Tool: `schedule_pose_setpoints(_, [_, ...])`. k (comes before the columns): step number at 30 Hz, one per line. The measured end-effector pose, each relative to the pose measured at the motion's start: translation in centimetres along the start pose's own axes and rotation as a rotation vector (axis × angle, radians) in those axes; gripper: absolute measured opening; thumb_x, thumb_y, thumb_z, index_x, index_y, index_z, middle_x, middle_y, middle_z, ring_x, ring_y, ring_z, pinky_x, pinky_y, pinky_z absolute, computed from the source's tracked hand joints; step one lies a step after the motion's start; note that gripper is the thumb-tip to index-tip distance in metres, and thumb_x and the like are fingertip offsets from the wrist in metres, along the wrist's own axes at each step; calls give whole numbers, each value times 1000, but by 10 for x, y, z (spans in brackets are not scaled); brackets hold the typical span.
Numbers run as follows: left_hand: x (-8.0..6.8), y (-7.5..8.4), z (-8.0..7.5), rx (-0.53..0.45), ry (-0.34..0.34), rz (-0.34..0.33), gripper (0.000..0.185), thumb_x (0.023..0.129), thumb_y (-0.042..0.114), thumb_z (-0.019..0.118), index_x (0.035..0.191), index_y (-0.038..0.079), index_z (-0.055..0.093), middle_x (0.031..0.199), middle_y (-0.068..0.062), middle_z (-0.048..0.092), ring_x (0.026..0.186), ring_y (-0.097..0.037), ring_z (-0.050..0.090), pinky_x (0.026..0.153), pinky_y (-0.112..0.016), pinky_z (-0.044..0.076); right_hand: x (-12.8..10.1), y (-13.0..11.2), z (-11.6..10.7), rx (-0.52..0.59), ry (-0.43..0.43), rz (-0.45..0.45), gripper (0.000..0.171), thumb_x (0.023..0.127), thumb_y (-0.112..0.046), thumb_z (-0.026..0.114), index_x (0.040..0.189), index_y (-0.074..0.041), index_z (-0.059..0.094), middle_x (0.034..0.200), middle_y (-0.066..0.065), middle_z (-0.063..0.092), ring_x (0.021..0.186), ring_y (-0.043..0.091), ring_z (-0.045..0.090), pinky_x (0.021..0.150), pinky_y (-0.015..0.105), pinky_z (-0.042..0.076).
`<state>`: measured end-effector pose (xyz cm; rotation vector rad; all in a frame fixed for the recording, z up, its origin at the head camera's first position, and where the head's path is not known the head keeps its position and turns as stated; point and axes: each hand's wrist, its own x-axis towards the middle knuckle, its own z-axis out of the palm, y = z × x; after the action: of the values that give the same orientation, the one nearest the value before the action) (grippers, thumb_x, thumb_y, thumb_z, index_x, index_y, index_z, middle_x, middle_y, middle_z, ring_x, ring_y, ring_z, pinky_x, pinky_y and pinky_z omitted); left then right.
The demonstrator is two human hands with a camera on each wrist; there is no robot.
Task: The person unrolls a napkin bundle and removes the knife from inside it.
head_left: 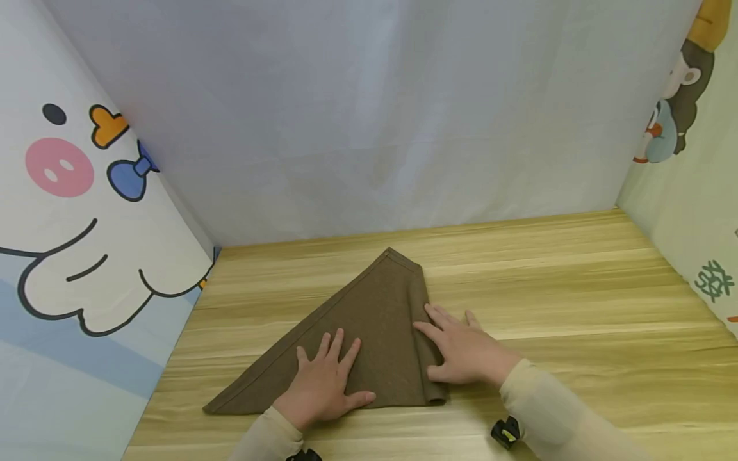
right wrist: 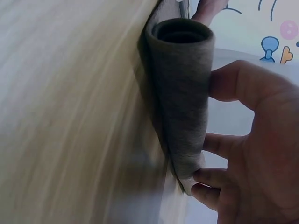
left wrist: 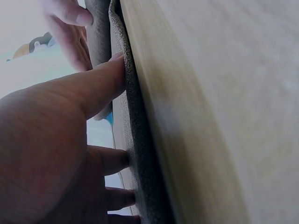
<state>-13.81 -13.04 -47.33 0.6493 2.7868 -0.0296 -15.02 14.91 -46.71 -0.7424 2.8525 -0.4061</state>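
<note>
Brown triangular felt cloth (head_left: 369, 333) on pale wooden table (head_left: 576, 307), left hand (head_left: 324, 384) pressing flat at 7 o'clock, fingers spread, right hand (head_left: 464, 351) curling its rolled 3 o'clock edge.

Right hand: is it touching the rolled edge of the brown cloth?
Touching. The right wrist view shows the right hand with fingertips and thumb against the brown cloth roll.
</note>
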Motion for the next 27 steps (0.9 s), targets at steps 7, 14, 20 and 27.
schedule_pose_setpoints(7, [0,-2,2,-22,4,6,97,81,78,45,154,18,26,157,-21,14,141,-45,17,93,-79,17,-7,11,1,28,-8,15,78,80,-41,65,148,-12,39,157,17,22,144,30,21,102,71,17])
schedule_pose_setpoints(14, [-1,-14,-3,-57,39,-54,93,80,75,54,152,21,31,156,-22,19,136,-55,19,94,-78,19,-9,5,-5,9,19,-56,76,85,-41,65,148,-10,38,157,18,21,144,33,20,102,71,18])
schedule_pose_setpoints(20, [1,-23,-8,-44,12,-113,98,76,78,54,153,21,30,155,-25,19,134,-58,21,92,-78,22,-3,-9,-3,-2,18,-115,79,87,-58,61,149,-14,38,158,15,18,145,33,14,104,70,16])
schedule_pose_setpoints(27, [3,-24,-8,-30,1,-117,100,75,80,52,154,23,28,155,-25,19,134,-57,21,90,-78,25,6,-18,8,-58,-51,-116,85,82,-66,61,148,-15,41,158,13,19,146,31,11,105,68,16])
